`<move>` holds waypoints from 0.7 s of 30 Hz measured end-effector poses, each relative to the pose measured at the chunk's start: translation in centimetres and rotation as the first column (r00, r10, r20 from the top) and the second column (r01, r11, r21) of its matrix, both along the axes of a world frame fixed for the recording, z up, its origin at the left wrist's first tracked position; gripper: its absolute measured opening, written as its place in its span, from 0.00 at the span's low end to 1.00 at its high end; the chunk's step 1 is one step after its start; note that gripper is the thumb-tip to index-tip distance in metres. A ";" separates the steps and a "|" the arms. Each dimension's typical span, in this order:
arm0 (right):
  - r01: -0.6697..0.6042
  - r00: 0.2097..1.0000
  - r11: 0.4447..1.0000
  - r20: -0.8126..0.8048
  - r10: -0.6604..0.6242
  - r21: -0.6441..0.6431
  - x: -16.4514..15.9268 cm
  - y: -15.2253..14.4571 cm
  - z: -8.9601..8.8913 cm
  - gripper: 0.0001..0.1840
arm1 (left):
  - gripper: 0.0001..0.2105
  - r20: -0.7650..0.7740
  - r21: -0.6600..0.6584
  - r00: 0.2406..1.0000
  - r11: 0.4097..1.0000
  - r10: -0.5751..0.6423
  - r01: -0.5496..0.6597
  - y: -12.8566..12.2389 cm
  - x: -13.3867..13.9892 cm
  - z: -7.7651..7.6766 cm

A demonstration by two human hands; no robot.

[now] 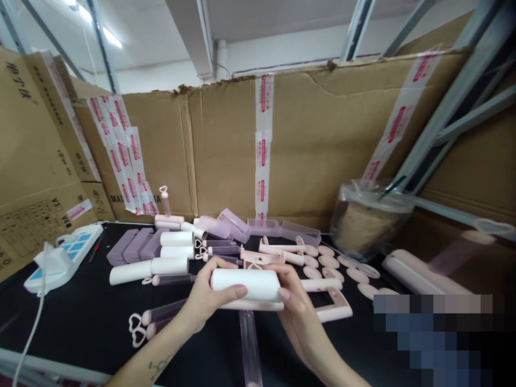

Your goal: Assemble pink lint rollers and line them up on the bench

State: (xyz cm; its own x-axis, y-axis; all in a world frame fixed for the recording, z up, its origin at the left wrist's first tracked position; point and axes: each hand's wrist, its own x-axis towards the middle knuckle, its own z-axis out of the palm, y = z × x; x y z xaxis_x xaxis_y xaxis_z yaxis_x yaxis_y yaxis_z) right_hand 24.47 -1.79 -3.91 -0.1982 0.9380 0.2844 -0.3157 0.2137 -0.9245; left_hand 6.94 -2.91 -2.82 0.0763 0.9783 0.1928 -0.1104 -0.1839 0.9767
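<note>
A short white cylinder (245, 285) lies sideways between my two hands above the middle of the table. My left hand (205, 294) grips its left end, thumb along the front. At the right end, my right hand (297, 296) closes round it with thumb and fingers. Just below the cylinder is a pale pink bar (258, 305), partly hidden by my hands. A clear purple tube (250, 346) points from there toward me. Left of my left wrist lie purple tubes (165, 312) with heart-shaped pink loops (137, 329). Pink frame parts (336, 306) lie by my right hand.
White cylinders (149, 269) and purple trays (139, 246) are at the left back. Pink discs (328, 262) are scattered at right, before a bagged drink cup (365, 220). A power strip (66, 258) with a cable is far left. Cardboard (226, 150) walls the back.
</note>
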 end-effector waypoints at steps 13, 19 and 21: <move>-0.288 0.933 0.914 -0.298 0.201 -0.285 -0.2 -1.1 2.5 0.07 | 0.17 0.042 -0.003 0.999 1.000 0.005 -0.005 -0.6 0.0 1.0; -0.281 0.923 0.887 -0.355 0.146 -0.366 -0.1 -0.7 2.4 0.11 | 0.17 0.072 -0.014 0.997 1.000 -0.006 0.007 -0.8 0.0 1.4; -0.270 0.930 0.888 -0.339 0.141 -0.372 0.0 -0.5 2.1 0.12 | 0.16 0.079 -0.013 0.997 1.000 -0.009 0.010 -0.8 -0.1 1.6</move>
State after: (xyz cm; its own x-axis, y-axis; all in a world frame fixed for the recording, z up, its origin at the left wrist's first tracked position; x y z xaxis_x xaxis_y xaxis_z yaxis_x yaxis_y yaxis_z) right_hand 24.45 -2.34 -1.78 -0.3668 0.9296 -0.0363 -0.5808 -0.2593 -0.7716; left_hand 6.87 -3.73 -1.20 0.0710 0.9802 0.1851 -0.1890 -0.1689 0.9673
